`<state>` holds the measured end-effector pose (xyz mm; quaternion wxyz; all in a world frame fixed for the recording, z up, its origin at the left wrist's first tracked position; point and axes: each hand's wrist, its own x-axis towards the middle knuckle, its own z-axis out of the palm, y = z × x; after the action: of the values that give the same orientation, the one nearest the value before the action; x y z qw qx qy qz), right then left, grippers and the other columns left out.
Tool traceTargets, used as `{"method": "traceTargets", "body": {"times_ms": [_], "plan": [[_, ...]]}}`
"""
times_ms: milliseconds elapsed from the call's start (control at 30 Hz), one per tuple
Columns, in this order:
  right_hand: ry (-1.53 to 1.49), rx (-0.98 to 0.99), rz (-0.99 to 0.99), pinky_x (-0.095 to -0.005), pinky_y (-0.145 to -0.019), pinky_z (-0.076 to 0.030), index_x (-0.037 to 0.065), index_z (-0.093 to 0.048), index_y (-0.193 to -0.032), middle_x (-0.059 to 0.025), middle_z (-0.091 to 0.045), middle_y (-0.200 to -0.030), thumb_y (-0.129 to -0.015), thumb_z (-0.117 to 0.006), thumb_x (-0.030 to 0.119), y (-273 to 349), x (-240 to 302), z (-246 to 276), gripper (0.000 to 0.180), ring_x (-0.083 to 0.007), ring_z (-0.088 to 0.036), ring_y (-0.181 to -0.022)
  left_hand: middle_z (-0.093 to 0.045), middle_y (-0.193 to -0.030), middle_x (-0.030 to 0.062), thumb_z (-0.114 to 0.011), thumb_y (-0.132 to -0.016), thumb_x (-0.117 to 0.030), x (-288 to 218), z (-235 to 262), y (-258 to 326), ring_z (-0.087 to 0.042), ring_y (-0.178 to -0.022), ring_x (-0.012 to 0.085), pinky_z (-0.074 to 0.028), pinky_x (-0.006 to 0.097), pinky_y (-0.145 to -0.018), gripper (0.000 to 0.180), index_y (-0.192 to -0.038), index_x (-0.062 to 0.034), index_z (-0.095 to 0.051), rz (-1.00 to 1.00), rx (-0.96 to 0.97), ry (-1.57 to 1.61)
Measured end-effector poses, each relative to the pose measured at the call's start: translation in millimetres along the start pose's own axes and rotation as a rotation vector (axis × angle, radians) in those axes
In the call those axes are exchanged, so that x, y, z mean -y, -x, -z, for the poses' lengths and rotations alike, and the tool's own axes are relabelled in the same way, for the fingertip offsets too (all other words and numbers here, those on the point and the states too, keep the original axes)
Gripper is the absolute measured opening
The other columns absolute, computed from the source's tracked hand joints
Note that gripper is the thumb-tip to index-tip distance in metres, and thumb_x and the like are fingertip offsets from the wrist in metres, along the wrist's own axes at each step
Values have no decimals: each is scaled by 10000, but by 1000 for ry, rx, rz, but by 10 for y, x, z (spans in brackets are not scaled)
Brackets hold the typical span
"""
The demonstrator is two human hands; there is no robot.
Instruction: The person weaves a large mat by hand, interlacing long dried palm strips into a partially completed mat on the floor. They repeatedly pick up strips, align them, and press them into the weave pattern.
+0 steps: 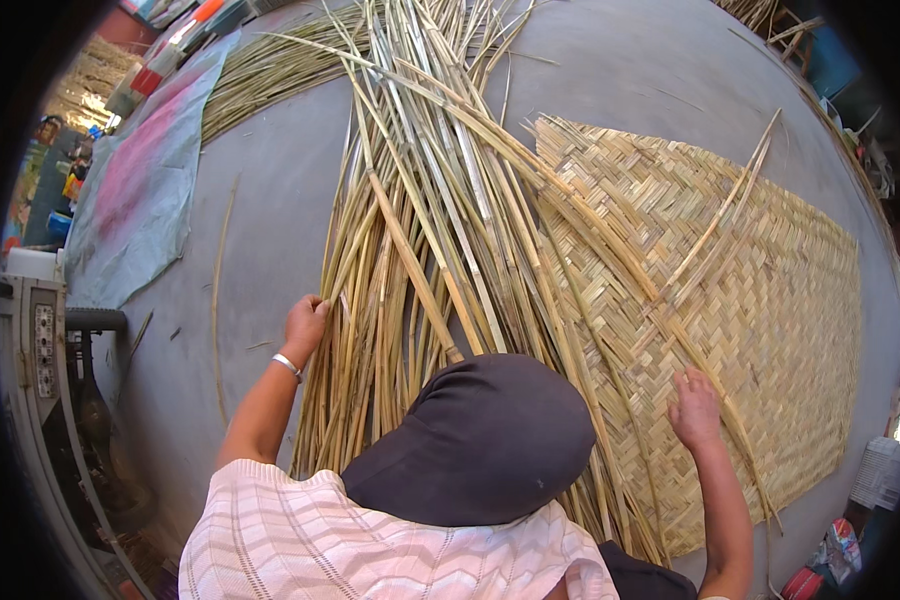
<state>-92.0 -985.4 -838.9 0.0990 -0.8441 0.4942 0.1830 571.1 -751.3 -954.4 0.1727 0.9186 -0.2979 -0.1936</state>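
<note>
A large spread of long greenish-yellow reeds (440, 150) runs from the far middle towards me. At its left edge my left hand (307, 325) is closed in a pinch on a reed, with a light bracelet on that wrist. To the right lies a woven reed mat (770, 300) in a diagonal pattern. Over its near-left part is my right hand (694, 408), fingers loosely bent and a little apart, with nothing visible in them. Just beside those fingers, several split reed strips (715, 385) lie slantwise across the mat. Dark cloth (470, 440) hides the near ends of some reeds.
Another pile of thin reeds (280, 75) lies at the far left, beside a pale blue sheet (155, 160) with a pink patch. A grey machine-like case (45, 340) stands at the near left. Packets (835, 555) sit at the near right on the grey floor (650, 60).
</note>
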Motion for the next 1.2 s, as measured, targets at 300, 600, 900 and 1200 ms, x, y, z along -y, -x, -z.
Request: {"method": "traceTargets", "body": {"times_ms": [300, 600, 900, 1200], "plan": [[-41, 25, 125, -441, -1070, -357, 52, -539, -1242, -201, -479, -1341, -774, -643, 168, -77, 223, 0, 493, -361, -419, -1278, -646, -730, 121, -606, -891, -184, 369, 207, -247, -612, -657, 198, -495, 363, -628, 177, -885, -8, -609, 102, -186, 321], [-235, -48, 164, -425, -1056, -375, 36, -540, -1236, -219, -518, -1290, -759, -639, 133, -181, 150, -251, 497, -374, -457, -1231, -614, -728, 13, -662, -889, -268, -211, 1383, 78, -586, -644, 123, -483, 294, -580, 224, -890, -46, -635, 208, 169, 242], [-396, -25, 128, -419, -1027, -394, 27, -536, -1237, -187, -553, -1252, -808, -642, 124, -126, 46, -343, 452, -367, -490, -1181, -627, -835, -4, -604, -932, -285, -222, 1167, 736, -587, -703, 109, -502, 299, -660, 169, -939, -120, -574, 388, 512, 447], [-518, 103, 47, -401, -1005, -417, 7, -535, -1256, -226, -572, -1217, -836, -626, 149, 21, -22, -579, 452, -379, -534, -1146, -652, -987, 46, -611, -919, -315, 290, 828, 745, -621, -840, 150, -513, 352, -719, 402, -1236, -73, -561, 426, 295, 340]]}}
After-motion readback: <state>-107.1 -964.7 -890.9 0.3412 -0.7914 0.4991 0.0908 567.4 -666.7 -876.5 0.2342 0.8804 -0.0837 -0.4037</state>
